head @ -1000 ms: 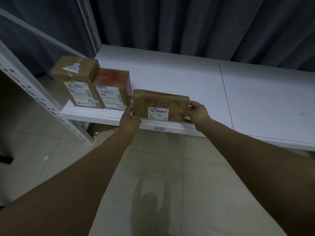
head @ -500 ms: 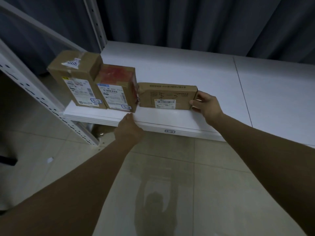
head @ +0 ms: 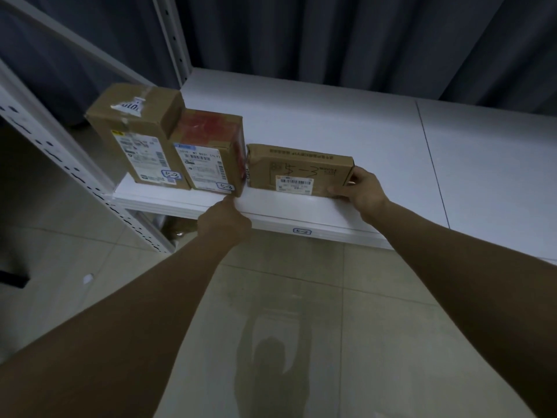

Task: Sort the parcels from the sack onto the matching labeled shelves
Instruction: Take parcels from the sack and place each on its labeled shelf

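The right hand (head: 363, 191) grips the flat box (head: 297, 170) (marked 5-3) on the shelf (head: 301, 122), while the left hand (head: 224, 220), seemingly curled shut, holds nothing.

- The left hand (head: 224, 221) reaches far out, fingers curled in, one fingertip poking forward.
- The right hand (head: 363, 191) reaches out too, fingers bent and gripping.

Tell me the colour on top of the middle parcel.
Red, over brown cardboard, on the middle parcel; head view.
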